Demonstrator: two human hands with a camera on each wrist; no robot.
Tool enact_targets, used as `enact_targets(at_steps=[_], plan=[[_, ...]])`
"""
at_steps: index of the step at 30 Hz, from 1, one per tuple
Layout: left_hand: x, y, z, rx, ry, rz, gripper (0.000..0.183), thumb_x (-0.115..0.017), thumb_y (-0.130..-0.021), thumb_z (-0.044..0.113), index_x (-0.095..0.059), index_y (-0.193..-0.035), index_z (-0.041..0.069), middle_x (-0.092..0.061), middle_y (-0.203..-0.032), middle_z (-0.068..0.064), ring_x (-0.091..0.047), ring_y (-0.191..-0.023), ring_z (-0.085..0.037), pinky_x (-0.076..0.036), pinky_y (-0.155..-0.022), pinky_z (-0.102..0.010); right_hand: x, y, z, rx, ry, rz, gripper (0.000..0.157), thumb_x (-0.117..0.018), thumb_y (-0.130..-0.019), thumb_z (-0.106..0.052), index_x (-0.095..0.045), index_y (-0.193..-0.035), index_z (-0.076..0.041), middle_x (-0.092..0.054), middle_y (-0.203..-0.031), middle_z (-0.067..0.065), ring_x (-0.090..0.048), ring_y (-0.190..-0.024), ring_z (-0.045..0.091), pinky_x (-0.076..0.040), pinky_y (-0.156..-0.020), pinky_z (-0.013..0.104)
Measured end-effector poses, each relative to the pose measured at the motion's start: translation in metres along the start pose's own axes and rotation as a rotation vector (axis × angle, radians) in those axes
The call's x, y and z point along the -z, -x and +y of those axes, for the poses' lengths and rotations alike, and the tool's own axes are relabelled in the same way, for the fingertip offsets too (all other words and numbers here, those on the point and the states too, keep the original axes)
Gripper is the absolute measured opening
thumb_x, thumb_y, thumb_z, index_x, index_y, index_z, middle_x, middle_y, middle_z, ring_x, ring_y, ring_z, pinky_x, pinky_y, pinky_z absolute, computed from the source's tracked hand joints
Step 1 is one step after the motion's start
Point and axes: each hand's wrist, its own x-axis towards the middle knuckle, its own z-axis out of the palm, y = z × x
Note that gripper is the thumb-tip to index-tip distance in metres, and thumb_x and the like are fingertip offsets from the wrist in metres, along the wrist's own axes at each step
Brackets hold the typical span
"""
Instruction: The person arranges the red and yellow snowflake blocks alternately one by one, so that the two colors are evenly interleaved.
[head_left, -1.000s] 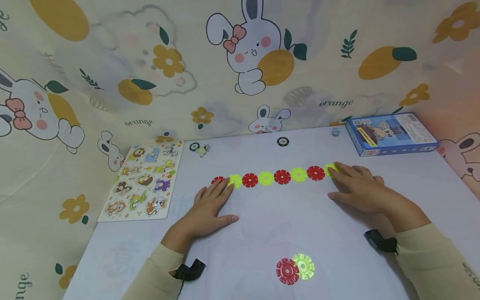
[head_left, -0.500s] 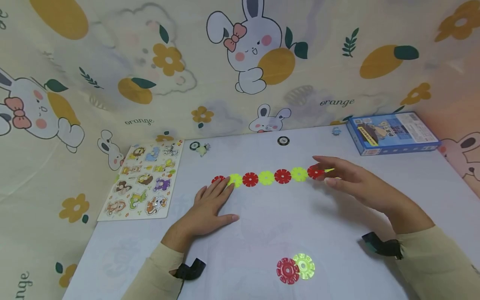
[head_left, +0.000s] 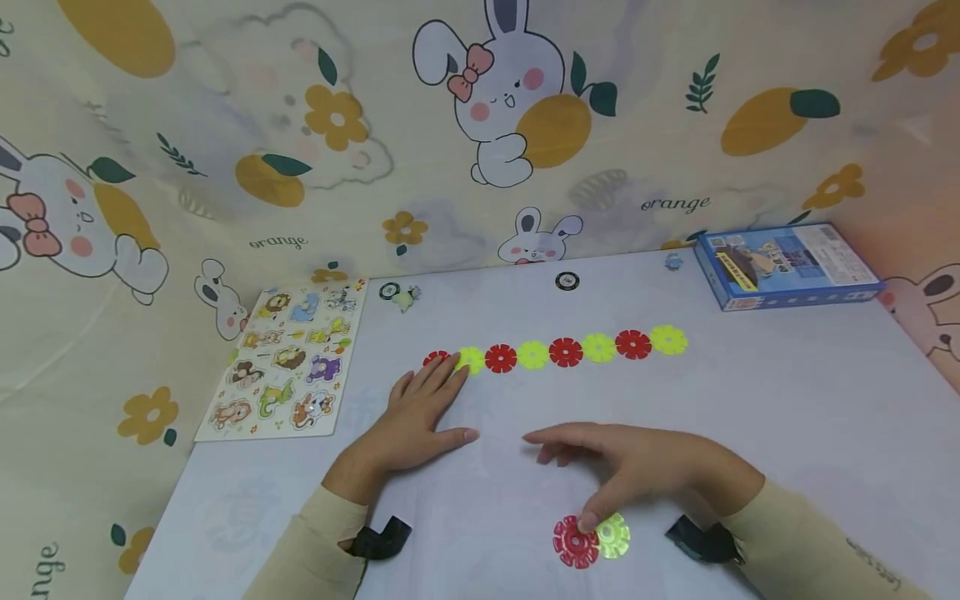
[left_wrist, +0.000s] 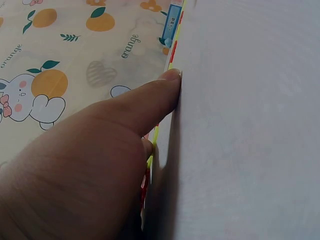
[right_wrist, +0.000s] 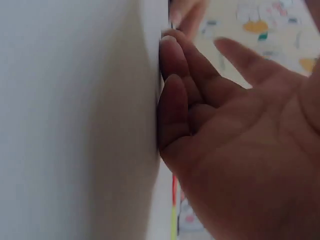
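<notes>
A row of notched plastic snowflake discs (head_left: 566,352), red alternating with yellow-green, runs across the middle of the table in the head view. My left hand (head_left: 414,423) lies palm down, fingertips resting on the row's left end and partly covering the leftmost red disc (head_left: 435,358). Closer to me lie one more red disc (head_left: 574,550) and a yellow-green disc (head_left: 617,537), side by side. Over them is my right hand (head_left: 645,462), holding nothing, fingers pointing left. From above, its thumb overlaps the red disc's upper edge; whether they touch I cannot tell.
An animal puzzle board (head_left: 288,362) lies at the left. Along the back are a black-and-white round chip (head_left: 567,281), another chip (head_left: 389,291) beside a small figure (head_left: 405,300), a small blue figure (head_left: 672,262) and a blue box (head_left: 787,267). Patterned cloth hangs behind.
My right hand has left the row's right end, uncovering the last yellow-green disc, and has come toward me and left, over the near discs. The left hand has stayed in place.
</notes>
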Motion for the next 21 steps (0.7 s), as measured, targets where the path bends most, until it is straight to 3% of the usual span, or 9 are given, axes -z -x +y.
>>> enact_targets(at_steps=[4, 7, 9, 12, 16, 19, 21], plan=[[0.000, 0.000, 0.000, 0.001, 0.004, 0.001, 0.088, -0.047, -0.083, 0.072, -0.021, -0.154, 0.026, -0.006, -0.160, 0.006, -0.002, -0.144, -0.019, -0.005, -0.109, -0.058, -0.015, -0.004, -0.004, 0.003, 0.195, -0.068, 0.066, -0.081, -0.075, -0.037, -0.052, -0.134, -0.038, -0.048, -0.128, -0.016, -0.038, -0.123, 0.012, -0.041, -0.096, 0.037], [0.000, 0.000, 0.000, -0.001, 0.007, 0.002, 0.088, -0.048, -0.083, 0.072, -0.022, -0.154, 0.026, -0.006, -0.160, 0.006, -0.002, -0.144, -0.019, -0.005, -0.108, -0.058, -0.023, -0.008, -0.008, 0.000, 0.363, -0.042, 0.049, -0.080, -0.073, -0.044, -0.060, -0.117, -0.042, -0.050, -0.114, -0.022, -0.040, -0.113, 0.006, -0.044, -0.085, 0.031], [0.001, 0.000, 0.000, -0.001, 0.006, 0.003, 0.088, -0.049, -0.083, 0.071, -0.022, -0.154, 0.026, -0.006, -0.160, 0.006, -0.002, -0.144, -0.019, -0.005, -0.109, -0.058, -0.026, -0.010, -0.010, -0.019, 0.402, -0.022, 0.040, -0.081, -0.072, -0.043, -0.063, -0.107, -0.042, -0.051, -0.107, -0.023, -0.042, -0.107, 0.004, -0.044, -0.079, 0.029], [0.001, 0.000, 0.000, -0.001, 0.009, 0.006, 0.088, -0.050, -0.083, 0.071, -0.023, -0.153, 0.025, -0.007, -0.160, 0.006, -0.003, -0.144, -0.019, -0.005, -0.109, -0.057, -0.028, -0.011, -0.011, -0.029, 0.389, -0.004, 0.032, -0.083, -0.070, -0.039, -0.064, -0.095, -0.039, -0.053, -0.097, -0.022, -0.046, -0.098, 0.003, -0.045, -0.074, 0.026], [0.000, 0.000, 0.000, 0.000, 0.010, 0.008, 0.088, -0.049, -0.083, 0.071, -0.023, -0.153, 0.026, -0.007, -0.160, 0.006, -0.003, -0.144, -0.020, -0.005, -0.108, -0.058, -0.024, -0.010, -0.010, -0.050, 0.223, 0.009, 0.026, -0.082, -0.075, -0.031, -0.063, -0.092, -0.031, -0.060, -0.091, -0.015, -0.055, -0.089, 0.008, -0.050, -0.071, 0.028], [-0.001, 0.000, 0.000, 0.002, 0.007, 0.008, 0.088, -0.048, -0.083, 0.071, -0.022, -0.154, 0.026, -0.007, -0.160, 0.006, -0.003, -0.144, -0.019, -0.005, -0.109, -0.058, -0.016, -0.006, -0.010, -0.084, 0.092, 0.097, 0.019, -0.077, -0.081, -0.031, -0.064, -0.094, -0.028, -0.064, -0.090, -0.008, -0.059, -0.086, 0.015, -0.053, -0.069, 0.032], [-0.001, 0.000, 0.000, 0.003, 0.004, 0.010, 0.088, -0.048, -0.083, 0.072, -0.022, -0.154, 0.026, -0.007, -0.160, 0.006, -0.003, -0.144, -0.019, -0.005, -0.109, -0.057, -0.005, -0.003, -0.009, -0.088, 0.081, 0.206, 0.017, -0.075, -0.083, -0.033, -0.065, -0.096, -0.029, -0.065, -0.090, -0.006, -0.060, -0.085, 0.018, -0.053, -0.069, 0.033]])
